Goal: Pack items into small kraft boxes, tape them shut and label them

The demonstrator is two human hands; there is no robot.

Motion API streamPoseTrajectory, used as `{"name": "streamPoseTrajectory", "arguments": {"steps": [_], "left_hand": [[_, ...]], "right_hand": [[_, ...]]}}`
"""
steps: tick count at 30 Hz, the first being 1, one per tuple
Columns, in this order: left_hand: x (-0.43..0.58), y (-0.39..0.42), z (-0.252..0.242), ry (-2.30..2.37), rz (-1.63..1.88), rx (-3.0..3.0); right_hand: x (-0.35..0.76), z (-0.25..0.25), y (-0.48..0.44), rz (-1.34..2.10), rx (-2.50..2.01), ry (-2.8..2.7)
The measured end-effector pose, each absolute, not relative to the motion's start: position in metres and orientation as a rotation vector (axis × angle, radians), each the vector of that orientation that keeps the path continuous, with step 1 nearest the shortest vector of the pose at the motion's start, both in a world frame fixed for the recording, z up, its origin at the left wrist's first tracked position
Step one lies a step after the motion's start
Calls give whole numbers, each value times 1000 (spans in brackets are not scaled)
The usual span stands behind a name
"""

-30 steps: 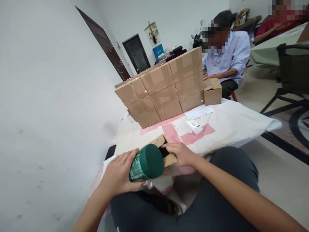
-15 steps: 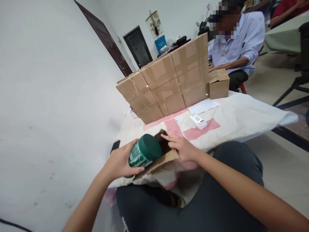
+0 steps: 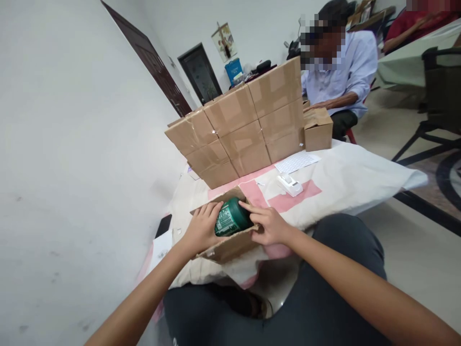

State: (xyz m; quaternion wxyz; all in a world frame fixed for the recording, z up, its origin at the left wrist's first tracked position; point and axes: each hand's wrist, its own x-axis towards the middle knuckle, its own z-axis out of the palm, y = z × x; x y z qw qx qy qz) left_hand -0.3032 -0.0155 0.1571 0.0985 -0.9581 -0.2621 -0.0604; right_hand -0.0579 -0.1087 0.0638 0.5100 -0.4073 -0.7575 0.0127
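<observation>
A green jar with a dark green lid lies on its side, partly down inside an open cardboard box. My left hand is wrapped around the jar's base end, its fingers over the top. My right hand grips the right edge of the box, with the index finger stretched out to the jar's lid. The box rests near the table's front edge, just above my knees. Its inside is mostly hidden by the jar and my hands.
Taped cardboard boxes form a wall across the table, with a single box at its right end. A white label gun and a label sheet lie before it. A phone is at the left. A person sits beyond.
The jar has moved rightward and down into the box, carried by my left hand. My right hand stays at the box's right edge, its index finger now on the lid.
</observation>
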Motion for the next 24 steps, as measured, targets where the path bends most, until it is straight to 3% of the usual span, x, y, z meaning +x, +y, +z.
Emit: {"name": "streamPoseTrajectory", "arguments": {"steps": [7,17,24], "left_hand": [[-288,-15,126,-781,108,-3095],[-322,-1,163,-675,257,-3234],[-335,-11,139,-677,34,-3233]], "right_hand": [[-54,64,-111,123,-1002,-1843],[-49,81,-114,137,-1208,-1929],[-56,117,-126,-102,-1413,-2456]]}}
